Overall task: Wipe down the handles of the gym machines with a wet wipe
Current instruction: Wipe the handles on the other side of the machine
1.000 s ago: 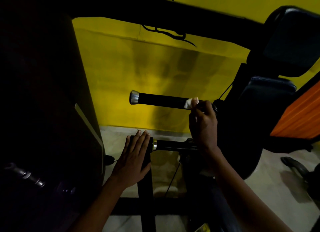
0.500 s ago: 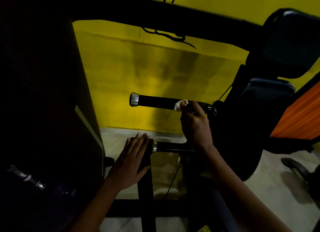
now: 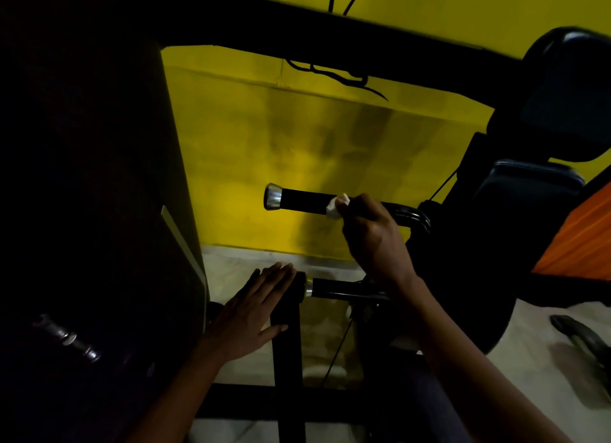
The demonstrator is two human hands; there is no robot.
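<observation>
A white wet wipe (image 3: 336, 206) was pinched in the curled fingers of the right hand (image 3: 373, 240) and pressed against the upper handle (image 3: 305, 200), a black horizontal grip ending at the left in a silver cap (image 3: 273, 196). The wipe sat about midway along that grip, with the bare black section between it and the cap, while the hand covered the part of the bar towards the machine's dark frame on the right. The left hand (image 3: 251, 313) was laid flat, fingers straight and close together, on the top of a black upright post (image 3: 287, 350) lower in the view; nothing was held in it. Just right of those fingertips, a second, lower handle (image 3: 334, 288) with a silver collar was seen running off behind the right wrist. A yellow wall (image 3: 264, 144) filled the background, a pale floor (image 3: 529, 330) lay beneath, and dark padded seat cushions (image 3: 545, 184) stood at the right. The left of the view was taken up by a large dark shape too dim to be identified.
</observation>
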